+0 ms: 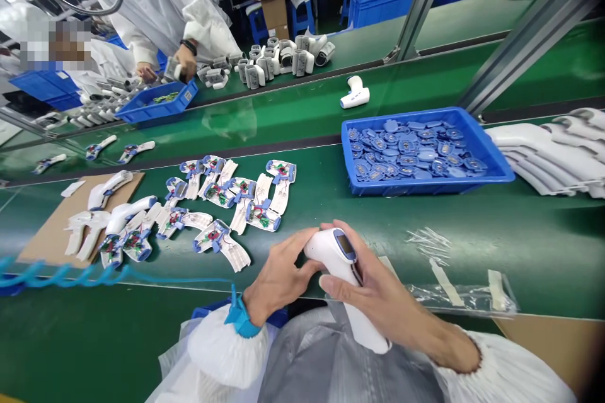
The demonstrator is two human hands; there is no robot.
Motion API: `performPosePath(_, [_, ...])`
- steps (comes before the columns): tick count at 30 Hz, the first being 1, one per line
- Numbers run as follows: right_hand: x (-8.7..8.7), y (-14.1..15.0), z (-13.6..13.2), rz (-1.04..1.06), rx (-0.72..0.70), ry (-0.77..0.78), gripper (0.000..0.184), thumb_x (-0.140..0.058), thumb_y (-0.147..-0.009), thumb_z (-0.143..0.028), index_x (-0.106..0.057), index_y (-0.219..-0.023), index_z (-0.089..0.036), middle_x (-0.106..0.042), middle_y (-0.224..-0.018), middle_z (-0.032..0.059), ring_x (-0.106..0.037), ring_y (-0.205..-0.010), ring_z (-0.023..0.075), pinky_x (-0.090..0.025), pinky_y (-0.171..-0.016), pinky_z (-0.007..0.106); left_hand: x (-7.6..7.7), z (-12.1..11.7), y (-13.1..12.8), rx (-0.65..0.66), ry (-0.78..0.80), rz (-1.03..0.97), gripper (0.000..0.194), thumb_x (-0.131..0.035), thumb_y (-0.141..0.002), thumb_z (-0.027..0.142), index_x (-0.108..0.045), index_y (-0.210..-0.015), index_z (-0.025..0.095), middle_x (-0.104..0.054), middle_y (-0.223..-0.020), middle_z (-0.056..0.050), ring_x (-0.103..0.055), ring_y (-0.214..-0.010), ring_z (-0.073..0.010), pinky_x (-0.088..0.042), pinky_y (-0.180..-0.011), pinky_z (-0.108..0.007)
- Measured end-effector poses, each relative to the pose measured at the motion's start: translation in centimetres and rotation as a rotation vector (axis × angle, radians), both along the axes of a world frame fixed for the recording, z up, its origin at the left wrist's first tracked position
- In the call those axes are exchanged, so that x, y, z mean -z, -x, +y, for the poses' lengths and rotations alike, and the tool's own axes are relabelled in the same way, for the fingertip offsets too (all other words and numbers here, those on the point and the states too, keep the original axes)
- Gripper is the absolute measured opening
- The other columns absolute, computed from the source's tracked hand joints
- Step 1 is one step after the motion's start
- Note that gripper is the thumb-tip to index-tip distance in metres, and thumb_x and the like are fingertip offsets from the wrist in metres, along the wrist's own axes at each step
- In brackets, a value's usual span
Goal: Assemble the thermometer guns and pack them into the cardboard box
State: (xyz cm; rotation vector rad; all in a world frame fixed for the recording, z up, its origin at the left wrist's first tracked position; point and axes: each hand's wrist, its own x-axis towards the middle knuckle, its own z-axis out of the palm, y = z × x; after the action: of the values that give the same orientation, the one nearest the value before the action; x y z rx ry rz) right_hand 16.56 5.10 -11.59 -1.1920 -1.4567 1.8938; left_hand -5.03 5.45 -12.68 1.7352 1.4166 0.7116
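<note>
A white handheld thermometer [338, 264] is held just above the near edge of the green worktop [472, 245], its handle gripped by the closed fingers [373, 286] of the right hand [382, 293] and its head pressed by the left hand [278, 280]. Left of the thermometer, wired housing halves [215, 179] are laid out; beyond it, a blue tray [425, 187] of small blue parts [416, 151] is set.

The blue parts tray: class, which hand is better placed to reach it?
Probably the right hand: it sits nearer the blue tray, though it grips the white thermometer. The left hand lies farther off, with a coiled blue cord at its wrist.
</note>
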Motion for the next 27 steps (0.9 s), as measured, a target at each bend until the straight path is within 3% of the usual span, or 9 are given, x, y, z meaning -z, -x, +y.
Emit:
performPosePath(2, [-0.1, -0.8, 0.6, -0.106, -0.072, -0.156, 0.074, -0.058, -0.098, -0.059, -0.032, -0.162, -0.032, -0.057, -0.146, 0.0098, -0.063, -0.112, 0.0229, -0.053, -0.099, 0.043, -1.1, 0.4, 0.2, 0.1, 0.088, -0.013, 0.048, -0.08, -0.085, 0.037, -0.068, -0.128, 0.021, -0.073, -0.123, -0.005, -0.068, -0.108, -0.0226, -0.053, -0.094, -0.032])
performPosePath(4, [-0.2, -1.2, 1.6, -0.15, -0.062, -0.311, 0.059, -0.056, -0.1, -0.057, -0.048, -0.153, -0.034, -0.054, -0.15, 0.0067, -0.059, -0.121, 0.0229, -0.049, -0.105, 0.041, -2.3, 0.9, -0.1, 0.151, 0.156, 0.007, 0.041, -0.081, -0.082, 0.048, -0.072, -0.108, 0.018, -0.074, -0.095, -0.002, -0.065, -0.08, -0.0176, -0.049, -0.07, -0.027])
performPosePath(6, [-0.6, -0.8, 2.7, -0.169, 0.09, -0.408, 0.047, -0.053, -0.1, -0.059, -0.063, -0.136, -0.03, -0.059, -0.143, 0.0061, -0.061, -0.112, 0.0208, -0.051, -0.094, 0.034, -3.3, 1.3, -0.8, 0.101, 0.124, 0.059, 0.037, -0.078, -0.084, 0.051, -0.067, -0.093, 0.018, -0.066, -0.076, 0.001, -0.056, -0.065, -0.0143, -0.039, -0.058, -0.026])
performPosePath(8, [-1.2, 0.6, 3.7, -0.22, 0.263, -0.483, 0.044, -0.05, -0.101, -0.062, -0.071, -0.105, -0.024, -0.069, -0.11, 0.0061, -0.061, -0.087, 0.0173, -0.048, -0.074, 0.029, -3.9, 1.8, -1.9, 0.043, 0.041, 0.07, 0.034, -0.077, -0.084, 0.046, -0.061, -0.095, 0.018, -0.065, -0.078, 0.001, -0.057, -0.066, -0.0152, -0.037, -0.059, -0.026])
performPosePath(10, [-1.9, 2.4, 4.4, -0.296, 0.38, -0.603, 0.05, -0.048, -0.101, -0.061, -0.06, -0.074, -0.021, -0.059, -0.075, 0.0022, -0.05, -0.067, 0.014, -0.04, -0.064, 0.029, -4.1, 2.2, -2.9, 0.062, 0.008, 0.045, 0.029, -0.074, -0.086, 0.036, -0.058, -0.102, 0.018, -0.07, -0.09, -0.004, -0.063, -0.073, -0.0183, -0.042, -0.062, -0.027])
performPosePath(12, [-2.3, 3.7, 4.8, -0.369, 0.432, -0.728, 0.054, -0.047, -0.103, -0.057, -0.046, -0.063, -0.021, -0.048, -0.064, -0.0005, -0.041, -0.06, 0.0122, -0.033, -0.061, 0.03, -4.2, 2.5, -3.6, 0.104, 0.021, 0.055, 0.025, -0.068, -0.086, 0.027, -0.058, -0.107, 0.018, -0.072, -0.097, -0.007, -0.067, -0.077, -0.0215, -0.046, -0.064, -0.029])
performPosePath(19, [-1.9, 4.5, 6.0, -0.509, 0.48, -1.068, 0.05, -0.044, -0.105, -0.04, -0.035, -0.059, -0.022, -0.04, -0.056, -0.0007, -0.036, -0.054, 0.0119, -0.028, -0.061, 0.032, -3.7, 3.3, -4.3, 0.137, -0.047, 0.423, 0.026, -0.064, -0.085, 0.028, -0.062, -0.106, 0.013, -0.075, -0.092, -0.015, -0.074, -0.08, -0.0344, -0.056, -0.071, -0.041])
performPosePath(21, [-1.7, 4.4, 6.4, -0.501, 0.495, -1.082, 0.05, -0.045, -0.105, -0.038, -0.036, -0.059, -0.022, -0.041, -0.056, -0.0008, -0.037, -0.055, 0.0117, -0.029, -0.061, 0.032, -3.7, 3.6, -4.3, 0.139, -0.07, 0.487, 0.028, -0.062, -0.087, 0.03, -0.062, -0.107, 0.011, -0.075, -0.091, -0.017, -0.074, -0.081, -0.0376, -0.057, -0.073, -0.044])
performPosePath(27, [-2.1, 3.8, 6.5, -0.458, 0.557, -1.061, 0.057, -0.048, -0.106, -0.044, -0.05, -0.054, -0.02, -0.048, -0.054, 0.0, -0.041, -0.054, 0.0116, -0.029, -0.058, 0.032, -4.0, 3.8, -4.2, 0.177, -0.024, 0.256, 0.026, -0.059, -0.092, 0.038, -0.063, -0.104, 0.015, -0.076, -0.092, -0.011, -0.074, -0.08, -0.0316, -0.055, -0.067, -0.038])
